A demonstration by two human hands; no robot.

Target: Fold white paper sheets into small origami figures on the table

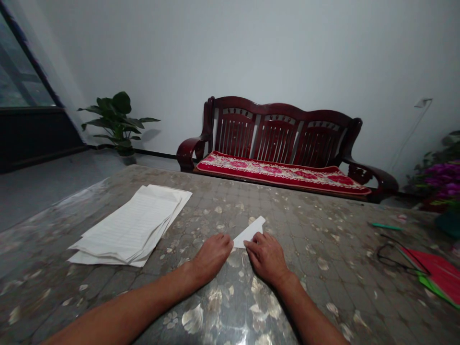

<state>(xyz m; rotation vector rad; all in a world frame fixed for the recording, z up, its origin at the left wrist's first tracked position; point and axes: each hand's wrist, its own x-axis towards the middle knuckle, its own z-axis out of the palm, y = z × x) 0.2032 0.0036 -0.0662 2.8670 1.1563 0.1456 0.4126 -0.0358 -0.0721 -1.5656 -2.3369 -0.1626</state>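
Observation:
A small folded piece of white paper (250, 234) lies on the patterned tabletop in the middle of the head view, with a slanted upper edge and a pointed left corner. My left hand (212, 255) is closed at that left corner, its fingertips pinching the paper there. From the right, my right hand (268, 255) covers the paper's lower right part, thumb on its lower edge and fingers curled over its side. What lies under the right fingers is hidden.
A stack of white paper sheets (131, 223) sits left on the table (309, 297). To the right are a green pen (386, 226), glasses (390, 261), a red booklet (436, 268) and purple flowers (443, 179). Beyond stand a wooden bench (276, 134) and a potted plant (120, 122).

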